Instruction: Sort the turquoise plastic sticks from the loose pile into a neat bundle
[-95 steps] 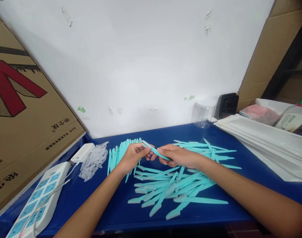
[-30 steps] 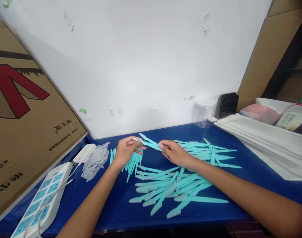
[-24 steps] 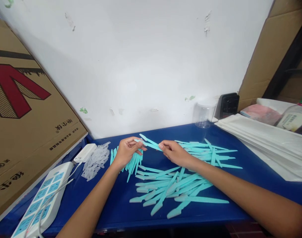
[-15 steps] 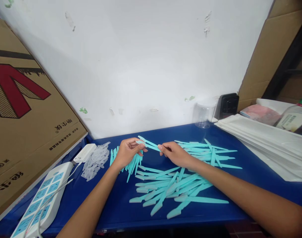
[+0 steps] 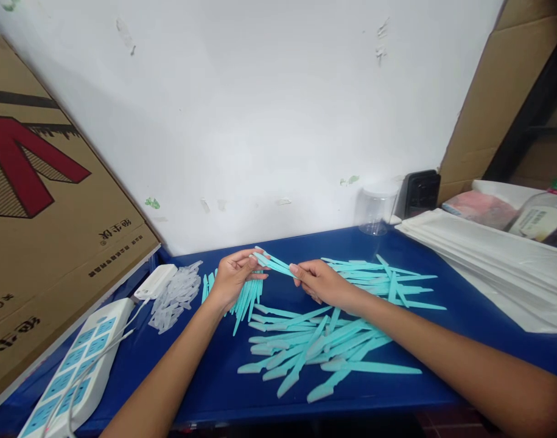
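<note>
Two turquoise eyebrow razors (image 5: pixel 275 263) are held up between my hands, lying nearly side by side. My right hand (image 5: pixel 321 281) pinches their handle ends. My left hand (image 5: pixel 237 274) is closed on the other, wider ends, thumb against the fingers; whether it holds a cap there I cannot make out. Below the left hand lies a tidy bunch of turquoise razors (image 5: pixel 246 299), partly covered by it. A loose pile of razors (image 5: pixel 324 340) spreads in front, and another pile (image 5: pixel 388 283) lies behind my right forearm. Left of the bunch sits a heap of small translucent caps (image 5: pixel 175 298).
A white power strip (image 5: pixel 84 359) with cables and a white box-shaped adapter (image 5: pixel 156 281) are at the left, beside a large cardboard box (image 5: pixel 54 201). A clear jar (image 5: pixel 377 210) stands against the wall. White plastic bags (image 5: pixel 488 261) are stacked at the right of the blue table (image 5: pixel 205 389).
The two razors were spread in a V and are now closer together. My left hand has shifted slightly up and its fingers have closed further over the razor ends. The right hand has barely moved.
</note>
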Tool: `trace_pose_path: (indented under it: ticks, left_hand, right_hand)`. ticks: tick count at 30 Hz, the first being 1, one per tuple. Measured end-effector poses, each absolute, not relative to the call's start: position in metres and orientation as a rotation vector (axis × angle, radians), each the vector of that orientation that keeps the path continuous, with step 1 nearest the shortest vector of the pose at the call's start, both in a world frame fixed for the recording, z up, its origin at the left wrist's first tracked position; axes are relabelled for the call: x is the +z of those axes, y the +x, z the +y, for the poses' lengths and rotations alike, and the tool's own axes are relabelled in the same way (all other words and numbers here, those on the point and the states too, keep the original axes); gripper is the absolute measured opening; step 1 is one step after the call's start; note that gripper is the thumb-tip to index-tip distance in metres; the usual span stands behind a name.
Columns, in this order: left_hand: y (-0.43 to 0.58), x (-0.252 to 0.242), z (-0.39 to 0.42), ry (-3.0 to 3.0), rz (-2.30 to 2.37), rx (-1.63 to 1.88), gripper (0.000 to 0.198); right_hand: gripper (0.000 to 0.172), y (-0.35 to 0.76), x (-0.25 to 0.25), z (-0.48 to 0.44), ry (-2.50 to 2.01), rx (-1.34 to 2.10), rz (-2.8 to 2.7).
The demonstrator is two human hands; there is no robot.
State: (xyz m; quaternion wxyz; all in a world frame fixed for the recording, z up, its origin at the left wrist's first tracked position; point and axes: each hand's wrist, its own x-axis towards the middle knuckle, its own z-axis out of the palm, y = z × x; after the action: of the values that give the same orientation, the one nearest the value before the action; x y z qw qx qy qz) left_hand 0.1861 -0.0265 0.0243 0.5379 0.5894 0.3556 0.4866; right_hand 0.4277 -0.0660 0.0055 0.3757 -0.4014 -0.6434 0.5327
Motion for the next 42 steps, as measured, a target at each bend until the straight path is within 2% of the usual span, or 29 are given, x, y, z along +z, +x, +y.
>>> trace_pose_path:
  ticks: [17, 25, 32, 39, 42]
  left_hand:
    - [0.186, 0.026, -0.027, 1.447, 0.890, 1.192, 0.041]
    - [0.182, 0.028, -0.025, 1.416, 0.919, 1.234, 0.047]
    - [0.180, 0.025, -0.021, 1.367, 0.936, 1.259, 0.047]
    - [0.183, 0.027, -0.024, 1.391, 0.905, 1.227, 0.036]
    - [0.183, 0.028, -0.025, 1.407, 0.915, 1.223, 0.036]
  right_hand:
    - [0.061, 0.426, 0.010, -0.071, -1.035, 1.435, -1.711]
    - [0.062, 0.429, 0.006, -0.059, -1.043, 1.215, -1.464]
    - [0.059, 0.428, 0.006, -0.062, -0.908, 1.334, -1.607]
    - [0.062, 0.427, 0.006, -0.064, -1.027, 1.409, -1.591]
    - [0.055, 0.427, 0.006, -0.065, -1.038, 1.389, -1.595]
